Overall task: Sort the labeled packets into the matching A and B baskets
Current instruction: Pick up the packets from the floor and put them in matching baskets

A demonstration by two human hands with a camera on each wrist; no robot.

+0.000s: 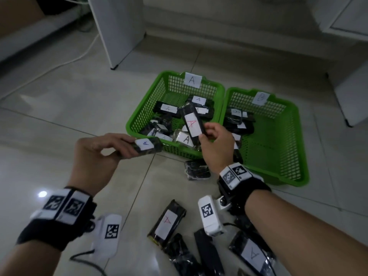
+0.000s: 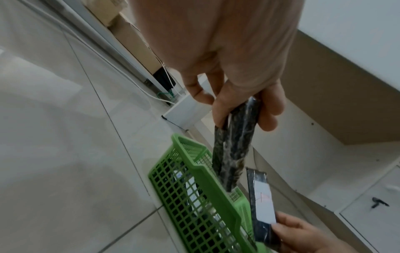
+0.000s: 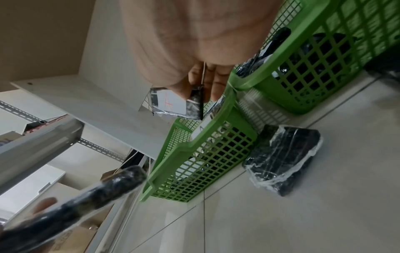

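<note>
Your hands each pinch an A packet: left hand [image 1: 95, 154], right hand [image 1: 216, 144]. A basket [image 1: 147, 108] holds many packets, B basket [image 1: 278, 136] few.

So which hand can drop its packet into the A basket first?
Probably the right hand: its red-A packet already hangs over the A basket, while the left hand's blue-A packet sits just outside the rim.

A basket [image 1: 147, 108] sits left of, touching, B basket [image 1: 294, 136].
</note>
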